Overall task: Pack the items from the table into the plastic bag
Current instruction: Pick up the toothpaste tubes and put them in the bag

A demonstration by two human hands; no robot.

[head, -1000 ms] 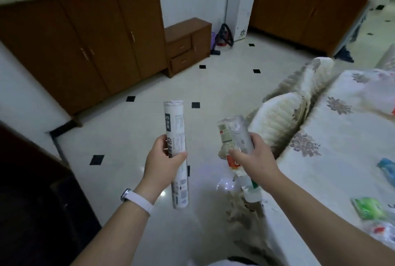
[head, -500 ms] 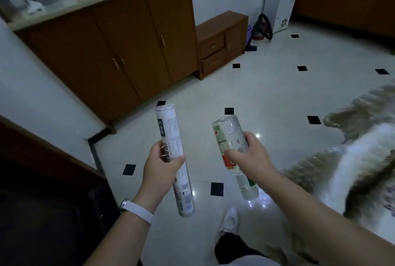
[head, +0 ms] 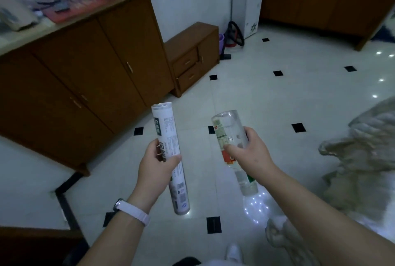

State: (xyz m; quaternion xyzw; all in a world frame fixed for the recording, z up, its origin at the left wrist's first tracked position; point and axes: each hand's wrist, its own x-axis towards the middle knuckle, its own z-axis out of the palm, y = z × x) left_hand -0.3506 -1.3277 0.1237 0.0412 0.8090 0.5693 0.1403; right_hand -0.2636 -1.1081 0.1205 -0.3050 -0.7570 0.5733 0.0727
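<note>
Holding a white tube (head: 170, 159), the left hand (head: 155, 166) has its fingers around it; the right hand (head: 253, 156) grasps a clear bottle (head: 229, 131) above the tiled floor (head: 277, 105).

A long white tube (head: 179, 182) with dark print is leaning in the left hand (head: 156, 166), top end pointing to 11 o'clock. At its 3 o'clock, a clear bottle (head: 230, 131) is tilting in the right hand (head: 254, 155), cap end pointing to 5 o'clock.
</note>
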